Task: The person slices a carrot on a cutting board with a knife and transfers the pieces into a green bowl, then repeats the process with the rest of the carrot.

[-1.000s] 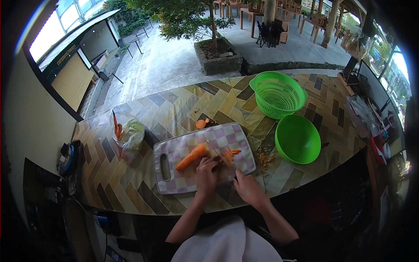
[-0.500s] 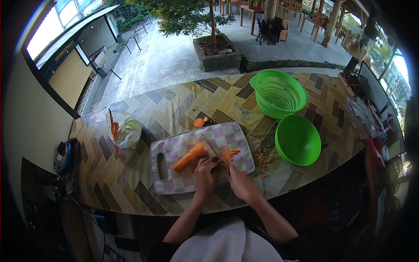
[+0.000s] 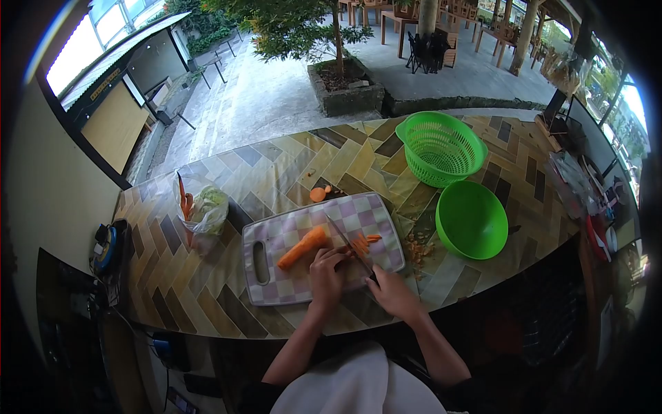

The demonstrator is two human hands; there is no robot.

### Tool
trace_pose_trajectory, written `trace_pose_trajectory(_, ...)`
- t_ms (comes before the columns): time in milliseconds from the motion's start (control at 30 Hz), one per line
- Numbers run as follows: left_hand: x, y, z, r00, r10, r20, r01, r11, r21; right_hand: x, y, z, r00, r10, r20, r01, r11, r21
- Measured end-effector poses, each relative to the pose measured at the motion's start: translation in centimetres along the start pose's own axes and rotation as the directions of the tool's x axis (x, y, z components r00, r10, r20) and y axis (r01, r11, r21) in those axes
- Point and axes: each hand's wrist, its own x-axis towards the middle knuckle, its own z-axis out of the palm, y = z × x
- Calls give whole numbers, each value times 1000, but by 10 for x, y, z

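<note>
A checkered cutting board (image 3: 283,287) lies on the patterned table. On it rests a thick peeled carrot (image 3: 302,249), just left of my hands. My right hand (image 3: 394,293) is closed round the handle of a knife (image 3: 349,245), whose blade points up and left across the board. My left hand (image 3: 327,272) is bent over the board beside the blade, fingers together; what lies under them is too small to make out. Thin carrot sticks (image 3: 365,241) lie against the right side of the blade.
A green colander (image 3: 441,155) and a green bowl (image 3: 472,221) stand right of the board. Orange scraps (image 3: 418,248) lie beside it, and carrot ends (image 3: 318,194) behind it. A plastic bag (image 3: 207,210) with vegetables is at the left.
My right hand has moved slightly right and down with the knife. The whole view has shifted a little, and the knife handle shows more clearly.
</note>
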Motion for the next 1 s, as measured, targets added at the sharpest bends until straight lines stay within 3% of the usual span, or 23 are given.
trace_pose_trajectory(167,0,0,-1,1000,-4,3,4,1000,3,0,2,6,999,34,-6,-35,997,-69)
trace_pose_trajectory(267,-2,-1,0,1000,-6,-12,6,1000,29,-3,-18,1,988,151,28,-144,976,-163)
trace_pose_trajectory(567,-2,3,0,1000,0,-12,0,1000,24,8,-2,3,993,87,83,-75,988,-134)
trace_pose_trajectory(667,-4,-3,1,999,28,-25,-27,999,41,10,-27,7,978,205,47,-188,953,-237)
trace_pose_trajectory(867,-3,3,0,999,7,-46,-7,1000,11,3,-17,7,989,146,4,-142,967,-211)
trace_pose_trajectory(1000,-3,2,0,999,11,-52,-12,999,-30,9,10,2,999,6,38,-6,1000,2)
